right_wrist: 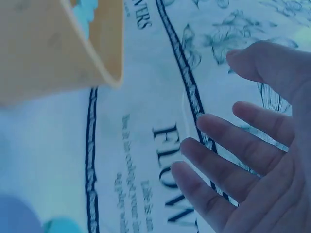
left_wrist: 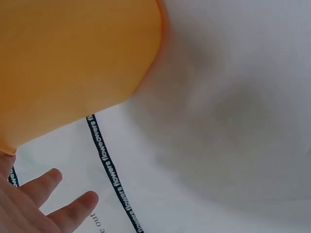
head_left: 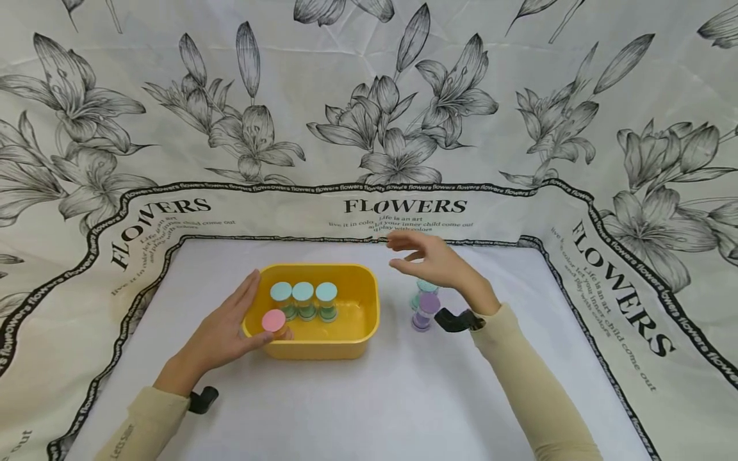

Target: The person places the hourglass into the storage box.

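your left sleeve (head_left: 144,416) and right sleeve (head_left: 530,384) reach in from the bottom edge, each with a black mount (head_left: 204,400) at the wrist. your left arm angles forward to the yellow tub (head_left: 323,351); your right arm is raised, bent inward. your left hand (head_left: 225,328) lies along the tub's left end, fingers extended, thumb at the near rim beside the pink timer (head_left: 273,321) inside. your right hand (head_left: 431,257) hangs right of the tub, fingers parted and relaxed around bare air. three blue timers (head_left: 303,292) stand in the tub; a purple timer (head_left: 428,303) and a partly hidden teal timer (head_left: 425,287) are to its right, on the white worktop (head_left: 346,416). flower-printed cloth (head_left: 277,77) walls three sides.
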The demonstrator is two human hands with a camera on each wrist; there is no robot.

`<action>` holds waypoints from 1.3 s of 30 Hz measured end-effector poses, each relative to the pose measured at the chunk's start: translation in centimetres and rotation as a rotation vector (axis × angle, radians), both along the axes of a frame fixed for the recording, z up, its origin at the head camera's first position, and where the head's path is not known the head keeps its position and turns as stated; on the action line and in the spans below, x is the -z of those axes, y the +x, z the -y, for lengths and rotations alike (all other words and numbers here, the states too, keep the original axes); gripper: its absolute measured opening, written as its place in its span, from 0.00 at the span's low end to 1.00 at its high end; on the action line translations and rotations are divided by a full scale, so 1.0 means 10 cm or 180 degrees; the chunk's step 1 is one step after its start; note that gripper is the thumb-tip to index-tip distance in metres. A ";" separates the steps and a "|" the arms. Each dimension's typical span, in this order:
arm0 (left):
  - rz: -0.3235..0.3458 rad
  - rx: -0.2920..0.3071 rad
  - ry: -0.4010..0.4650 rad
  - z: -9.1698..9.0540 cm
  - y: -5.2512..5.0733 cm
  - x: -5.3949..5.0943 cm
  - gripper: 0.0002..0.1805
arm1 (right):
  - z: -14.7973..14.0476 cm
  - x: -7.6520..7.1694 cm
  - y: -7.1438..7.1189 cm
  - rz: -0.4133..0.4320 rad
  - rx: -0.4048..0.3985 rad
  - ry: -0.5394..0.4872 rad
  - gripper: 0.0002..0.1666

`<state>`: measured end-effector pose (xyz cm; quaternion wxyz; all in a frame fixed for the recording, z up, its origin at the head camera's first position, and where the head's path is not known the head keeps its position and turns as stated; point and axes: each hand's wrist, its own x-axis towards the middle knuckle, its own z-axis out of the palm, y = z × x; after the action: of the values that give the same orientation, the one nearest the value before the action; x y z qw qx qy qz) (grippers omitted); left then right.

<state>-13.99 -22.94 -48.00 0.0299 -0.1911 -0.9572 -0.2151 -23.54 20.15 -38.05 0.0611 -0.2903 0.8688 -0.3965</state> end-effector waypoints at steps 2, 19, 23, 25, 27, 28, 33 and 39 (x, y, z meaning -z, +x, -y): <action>-0.0028 0.0035 -0.0049 0.01 -0.02 -0.01 0.62 | -0.12 0.03 0.00 -0.0035 0.0143 0.0036 0.32; 0.0088 0.0182 0.0051 0.02 -0.09 -0.06 0.61 | -0.97 0.62 -0.05 0.0038 0.0975 0.0274 0.38; 0.0180 0.0139 0.0145 0.00 -0.11 -0.06 0.62 | -1.05 0.77 -0.05 0.0167 0.1053 0.0200 0.42; 0.0211 0.0148 0.0175 0.00 -0.11 -0.04 0.62 | -1.07 0.84 -0.05 0.0235 0.1063 0.0147 0.44; 0.0220 0.0154 0.0182 0.00 -0.11 -0.03 0.63 | -1.07 0.91 -0.06 0.0323 0.1085 0.0108 0.47; 0.0220 0.0153 0.0191 0.00 -0.11 -0.03 0.63 | -1.06 0.94 -0.06 0.0367 0.1100 0.0100 0.49; 0.0233 0.0121 0.0195 0.00 -0.11 -0.04 0.64 | -1.04 1.05 -0.07 0.0537 0.1109 0.0068 0.52; 0.0302 0.0110 0.0205 0.00 -0.11 -0.05 0.65 | -1.03 1.10 -0.07 0.0579 0.1029 -0.0037 0.45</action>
<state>-15.07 -22.97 -47.45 -0.0131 -0.1961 -0.9467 -0.2551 -24.24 30.42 -49.03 0.0734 -0.1102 0.8927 -0.4307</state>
